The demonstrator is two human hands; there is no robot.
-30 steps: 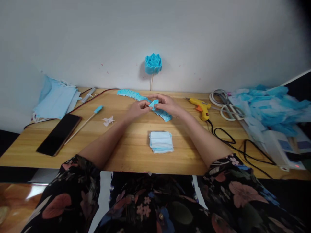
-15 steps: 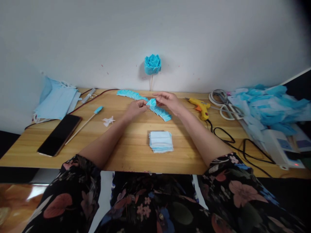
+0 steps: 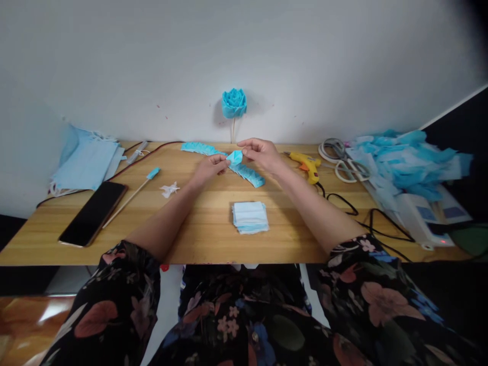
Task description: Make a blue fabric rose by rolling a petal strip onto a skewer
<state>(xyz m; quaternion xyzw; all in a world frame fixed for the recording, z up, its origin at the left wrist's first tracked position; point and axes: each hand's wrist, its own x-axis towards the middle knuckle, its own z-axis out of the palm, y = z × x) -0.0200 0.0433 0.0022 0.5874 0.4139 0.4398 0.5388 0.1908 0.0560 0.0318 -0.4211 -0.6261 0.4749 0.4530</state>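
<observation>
Between my two hands is a small folded blue piece of mask fabric (image 3: 235,157). My left hand (image 3: 211,168) pinches its left corner between thumb and fingers. At its right edge, my right hand (image 3: 259,153) has thumb and fingertips closed on it. Under and behind it lies an overlapping row of folded blue petals (image 3: 248,176), running diagonally across the table, its middle partly hidden by the held piece. Closer to me sits a stack of cut white-and-blue mask squares (image 3: 250,217).
A blue fabric rose (image 3: 234,103) on a stick stands by the wall. Left are face masks (image 3: 86,157), a phone (image 3: 93,213) and a blue-tipped stick (image 3: 131,198). Right are a yellow glue gun (image 3: 307,165), scissors (image 3: 346,170), black cable (image 3: 375,229) and blue scraps (image 3: 412,162).
The folded piece now looks more opened and flattened, with its inner creases facing up. Both hands still hold it, and the whole view has shifted slightly.
</observation>
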